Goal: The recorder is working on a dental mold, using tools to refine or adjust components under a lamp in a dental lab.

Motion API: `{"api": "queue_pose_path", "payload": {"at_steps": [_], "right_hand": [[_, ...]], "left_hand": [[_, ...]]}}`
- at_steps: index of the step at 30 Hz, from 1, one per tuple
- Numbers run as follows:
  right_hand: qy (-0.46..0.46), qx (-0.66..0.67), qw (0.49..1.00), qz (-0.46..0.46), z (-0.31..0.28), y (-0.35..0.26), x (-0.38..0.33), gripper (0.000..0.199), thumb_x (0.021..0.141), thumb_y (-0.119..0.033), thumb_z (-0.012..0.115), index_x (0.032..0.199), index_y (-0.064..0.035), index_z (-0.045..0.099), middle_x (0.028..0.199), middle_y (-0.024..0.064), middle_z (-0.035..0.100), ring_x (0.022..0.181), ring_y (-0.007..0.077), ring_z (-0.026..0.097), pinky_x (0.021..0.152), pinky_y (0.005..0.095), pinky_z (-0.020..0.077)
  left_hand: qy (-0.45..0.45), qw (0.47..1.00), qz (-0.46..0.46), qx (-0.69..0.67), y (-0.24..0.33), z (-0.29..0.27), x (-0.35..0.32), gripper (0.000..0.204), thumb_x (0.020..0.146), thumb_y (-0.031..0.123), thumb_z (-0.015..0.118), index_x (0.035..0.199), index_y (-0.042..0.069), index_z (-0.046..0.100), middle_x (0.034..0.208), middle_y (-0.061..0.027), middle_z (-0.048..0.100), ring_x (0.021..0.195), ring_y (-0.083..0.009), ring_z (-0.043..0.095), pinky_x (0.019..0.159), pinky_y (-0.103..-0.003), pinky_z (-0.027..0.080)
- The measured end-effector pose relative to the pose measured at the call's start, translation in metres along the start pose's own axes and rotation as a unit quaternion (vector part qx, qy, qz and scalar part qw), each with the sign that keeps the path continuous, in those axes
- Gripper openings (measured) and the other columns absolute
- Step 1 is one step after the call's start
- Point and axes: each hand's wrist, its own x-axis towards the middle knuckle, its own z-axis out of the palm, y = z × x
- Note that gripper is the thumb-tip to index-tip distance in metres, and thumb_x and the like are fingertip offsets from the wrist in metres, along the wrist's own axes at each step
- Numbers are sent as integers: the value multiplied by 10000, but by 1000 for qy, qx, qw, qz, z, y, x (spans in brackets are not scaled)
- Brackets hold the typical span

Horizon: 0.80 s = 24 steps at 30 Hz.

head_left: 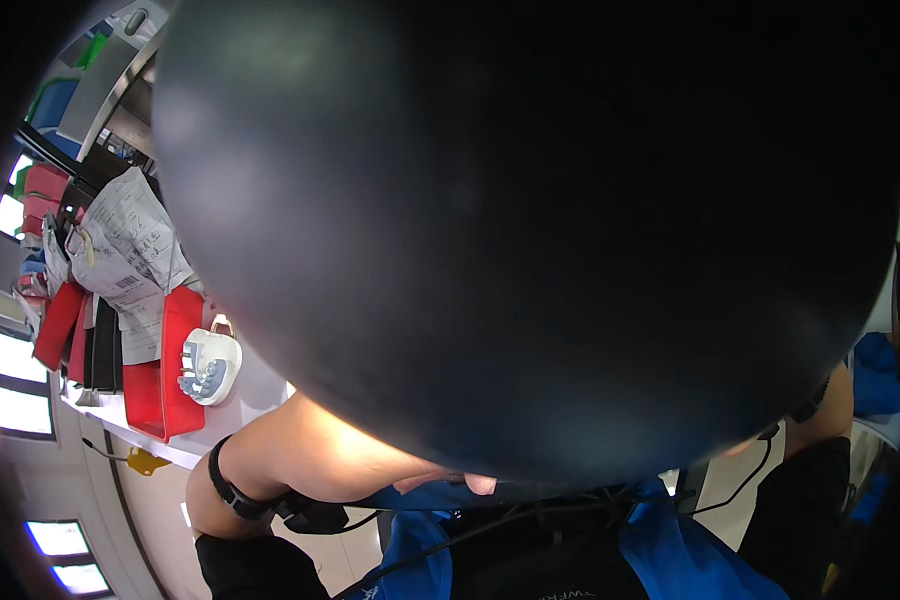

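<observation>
- Dental model (pixel 210 366), white and grey, stands on the worktop (pixel 254 393) just beside the red tray (pixel 183 320); my left forearm (pixel 320 445) is near, so an outward swing could knock it.
- A dark rounded shape (pixel 530 240) hides most of my reach, so I might fumble unseen.
- My left grip (pixel 480 485) shows only partly under that shape, forearm bent inward; I cannot tell its state.
- My right forearm (pixel 832 410) bends in; the right grip is hidden.

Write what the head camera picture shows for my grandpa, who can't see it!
A big, blurry dark shape hides most of the head view, with the person's left forearm and some fingers along its lower edge. At left, a white-and-grey tooth model is at a red tray's edge, near papers.
</observation>
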Motion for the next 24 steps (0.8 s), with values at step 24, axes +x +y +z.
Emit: {"api": "queue_pose_path", "payload": {"at_steps": [24], "right_hand": [[-90, 4, 992, 90, 1, -14, -11, 270, 647, -25, 651, 851, -156, 769, 618, -45, 508, 530, 94, 488, 502, 227, 389]], "left_hand": [[-11, 952, 215, 219, -6, -3, 9, 72, 932, 90, 692, 914, 126, 752, 855, 41, 707, 781, -139, 670, 719, -273, 508]]}}
